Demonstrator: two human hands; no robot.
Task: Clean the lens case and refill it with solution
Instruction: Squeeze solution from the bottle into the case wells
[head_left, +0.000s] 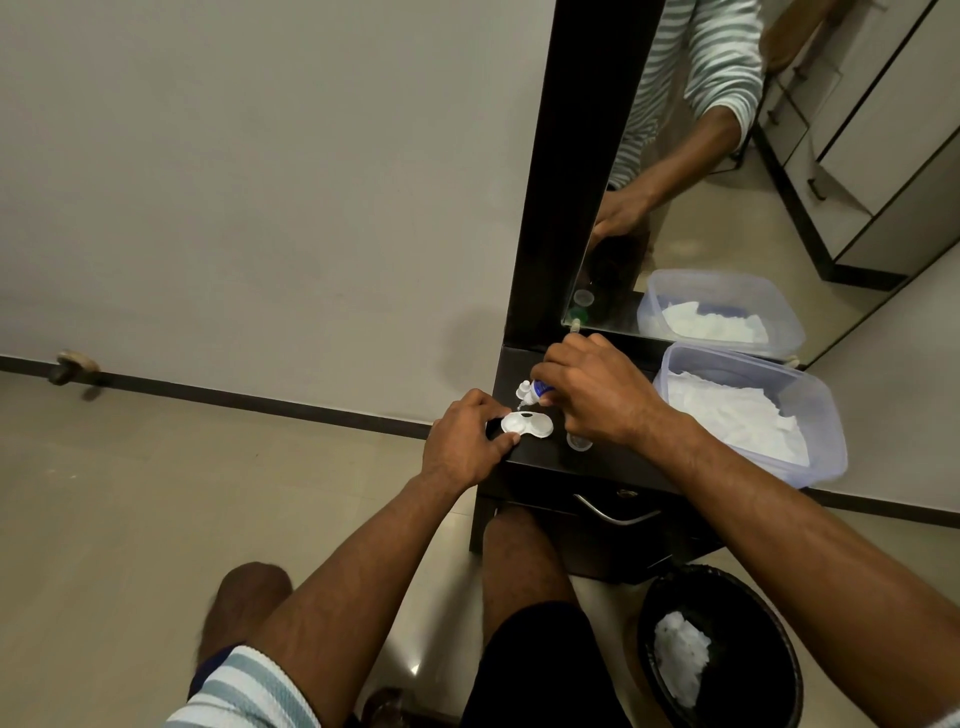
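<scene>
A white lens case (527, 425) lies open on the dark dresser top (613, 460), near its left edge. My left hand (467, 441) pinches the case's left end with thumb and fingers. My right hand (597, 395) grips a small white solution bottle (534, 391) with a blue label, tipped sideways with its nozzle pointing left and down over the case's left well. A clear round cap (578, 442) sits on the top just under my right hand.
A clear plastic tub (826, 415) holding white tissues stands at the dresser's right end, against the mirror (727, 182). A black bin (722, 649) with crumpled tissue sits on the floor at lower right. A drawer handle (615, 512) is below the top.
</scene>
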